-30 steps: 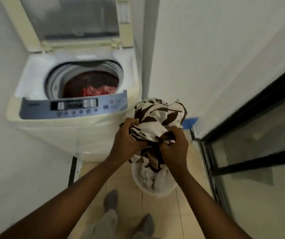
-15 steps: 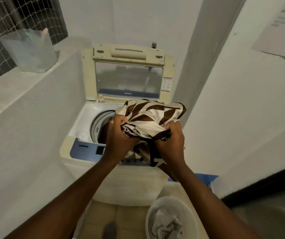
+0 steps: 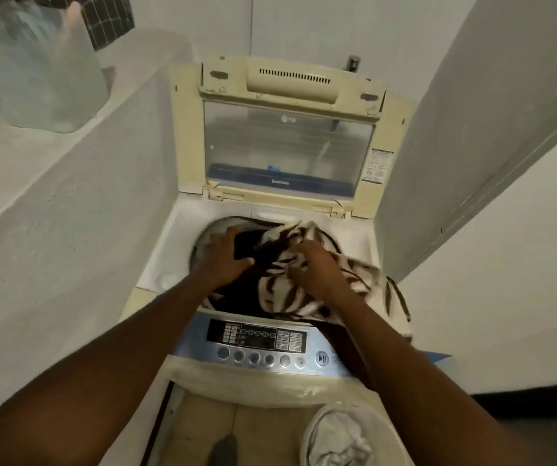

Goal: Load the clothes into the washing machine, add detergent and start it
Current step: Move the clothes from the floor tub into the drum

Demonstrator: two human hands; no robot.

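Note:
A top-loading washing machine [image 3: 166,264] stands before me with its lid [image 3: 287,142] propped upright. A brown-and-white striped cloth [image 3: 284,290] lies over the drum opening, and part of it trails over the machine's right side. My left hand [image 3: 226,257] presses flat on the dark part of the cloth at the drum's left. My right hand [image 3: 317,267] grips the bunched striped fabric over the drum. The control panel [image 3: 257,341] with its buttons is in front of my arms.
A white laundry basket [image 3: 384,428] holding pale clothes sits on the tiled floor at lower right. A translucent plastic container [image 3: 41,68] rests on the ledge at upper left. White walls close in on both sides of the machine.
Both hands carried the striped cloth from chest height down onto the drum opening. The left hand opened and now presses on it; the cloth has spread out.

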